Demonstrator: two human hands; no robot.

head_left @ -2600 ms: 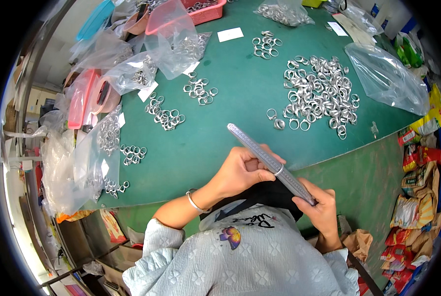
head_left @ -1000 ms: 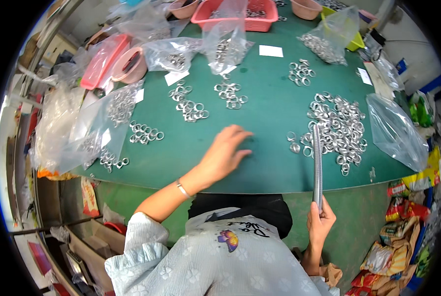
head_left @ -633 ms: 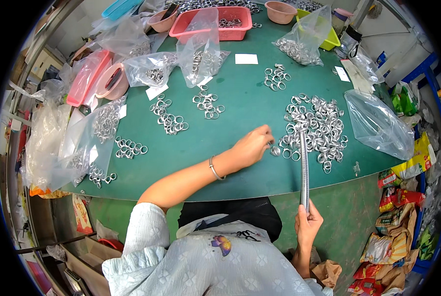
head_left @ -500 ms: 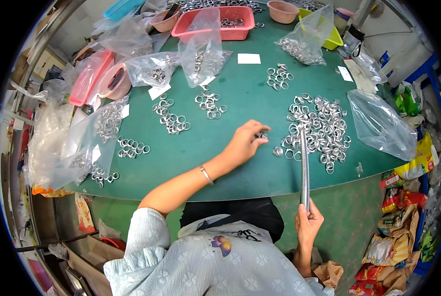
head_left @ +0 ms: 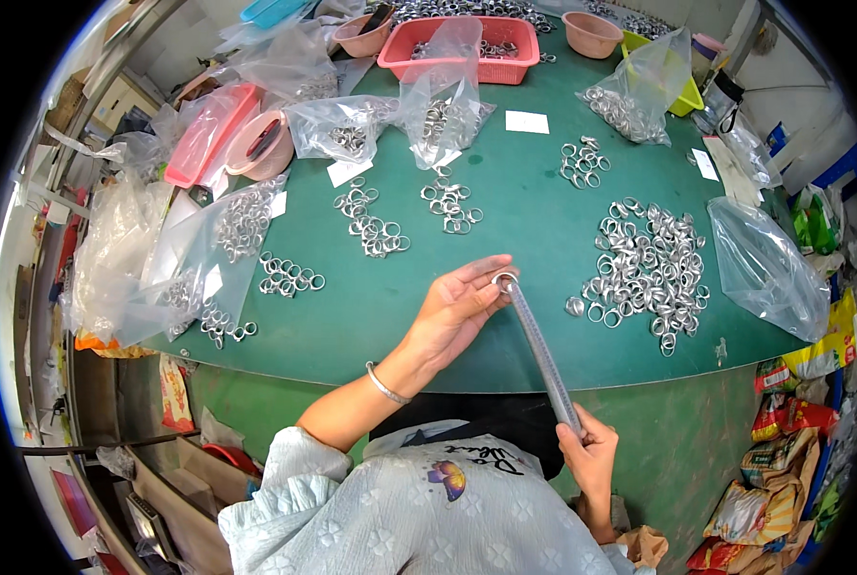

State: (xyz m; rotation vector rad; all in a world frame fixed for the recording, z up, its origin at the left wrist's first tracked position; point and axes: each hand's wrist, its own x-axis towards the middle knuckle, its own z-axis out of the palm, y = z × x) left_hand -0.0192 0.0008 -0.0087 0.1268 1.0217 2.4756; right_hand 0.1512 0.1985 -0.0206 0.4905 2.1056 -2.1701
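My left hand [head_left: 450, 318] pinches a silver ring [head_left: 504, 277] between thumb and fingertips. The ring sits at the thin end of a metal ring mandrel [head_left: 541, 356]; whether it is fully around the tip is hard to make out. My right hand [head_left: 591, 457] grips the mandrel's thick end near the table's front edge, with the stick slanting up to the left. Right of the mandrel lies a big pile of loose silver rings [head_left: 651, 271], and one ring [head_left: 575, 306] rests apart at its left side.
Small ring groups [head_left: 375, 230] lie left and centre on the green table [head_left: 505, 211]. Clear bags of rings [head_left: 246, 225], a pink basket [head_left: 457, 67] and bowls [head_left: 593, 36] line the back and left. An clear plastic bag [head_left: 764, 264] lies at the right edge.
The mandrel has swung left, away from the ring pile, so its tip meets the ring in my left hand. My left hand has turned palm up. The view has shifted slightly.
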